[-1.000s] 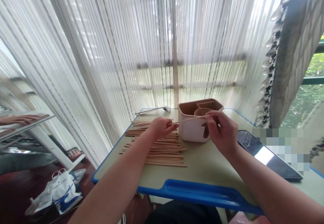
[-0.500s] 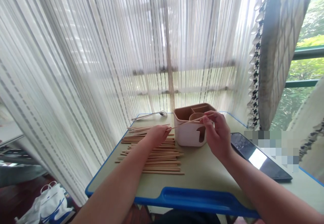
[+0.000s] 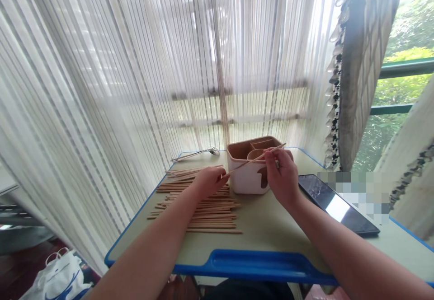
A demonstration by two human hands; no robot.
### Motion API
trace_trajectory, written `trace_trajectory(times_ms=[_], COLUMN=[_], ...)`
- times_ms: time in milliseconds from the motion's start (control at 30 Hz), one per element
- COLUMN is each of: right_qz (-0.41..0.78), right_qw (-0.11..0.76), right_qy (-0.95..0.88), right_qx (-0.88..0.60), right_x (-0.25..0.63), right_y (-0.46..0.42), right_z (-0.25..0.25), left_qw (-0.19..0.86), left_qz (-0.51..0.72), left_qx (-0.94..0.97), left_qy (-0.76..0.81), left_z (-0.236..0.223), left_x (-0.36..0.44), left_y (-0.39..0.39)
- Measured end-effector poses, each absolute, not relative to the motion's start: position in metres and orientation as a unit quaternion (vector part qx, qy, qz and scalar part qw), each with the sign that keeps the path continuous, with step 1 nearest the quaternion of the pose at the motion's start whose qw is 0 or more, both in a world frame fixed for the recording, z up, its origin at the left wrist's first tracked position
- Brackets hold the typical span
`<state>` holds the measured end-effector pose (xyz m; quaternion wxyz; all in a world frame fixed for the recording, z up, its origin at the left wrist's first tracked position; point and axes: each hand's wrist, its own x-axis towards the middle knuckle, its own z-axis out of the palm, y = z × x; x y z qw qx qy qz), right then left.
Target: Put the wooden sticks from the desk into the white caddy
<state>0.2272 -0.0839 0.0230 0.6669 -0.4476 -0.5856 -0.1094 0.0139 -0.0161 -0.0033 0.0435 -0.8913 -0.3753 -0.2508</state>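
Observation:
A thin wooden chopstick (image 3: 249, 162) is held slantwise between both hands, in front of a white organizer box. My left hand (image 3: 210, 182) pinches its lower left end, above the loose chopsticks. Closed around its upper part is my right hand (image 3: 284, 171), and the far tip sticks out past the fingers. The white box (image 3: 247, 180) has brown inner compartments and a cut-out in its front, partly covered by my right hand. Many chopsticks (image 3: 217, 216) lie roughly parallel on the table under and in front of my left hand.
A metal spoon (image 3: 213, 151) lies at the back left with thin sticks beside its handle. On the right rests a black tablet (image 3: 342, 207). The pale table (image 3: 271, 227) has a blue edge and tray groove. Sheer curtains (image 3: 152, 65) hang behind; a white bag (image 3: 59, 275) sits lower left.
The view has shifted slightly, so everything sits a little further left. The chopstick now tilts more steeply, with more of its upper tip showing beyond my right fingers. Both hands keep their hold.

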Motion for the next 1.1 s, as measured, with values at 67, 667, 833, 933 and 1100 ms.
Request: trace_trajectory(times_ms=[67,667,833,933,1100], right_qz=[-0.108,-0.094,-0.096,-0.091,-0.13], right_qw=[0.67,0.68,0.684,0.686,0.708], right_qy=[-0.568,-0.605,-0.602,-0.592,-0.558], right_qx=[-0.466,-0.404,-0.401,-0.413,-0.413], right_x=[0.232,0.231,0.227,0.229,0.237], right_y=[-0.08,-0.081,-0.079,-0.077,-0.073], right_z=[0.022,0.028,0.022,0.019,0.019], left_qw=[0.037,0.051,0.058,0.064,0.113], left_qz=[-0.262,-0.305,-0.29,-0.277,-0.308], left_qx=[-0.887,-0.889,-0.896,-0.904,-0.879], left_qy=[-0.378,-0.339,-0.331,-0.32,-0.345], left_z=[-0.003,0.0,0.001,0.003,0.008], left_x=[0.014,0.02,0.022,0.025,0.028], left_y=[-0.017,-0.031,-0.031,-0.033,-0.039])
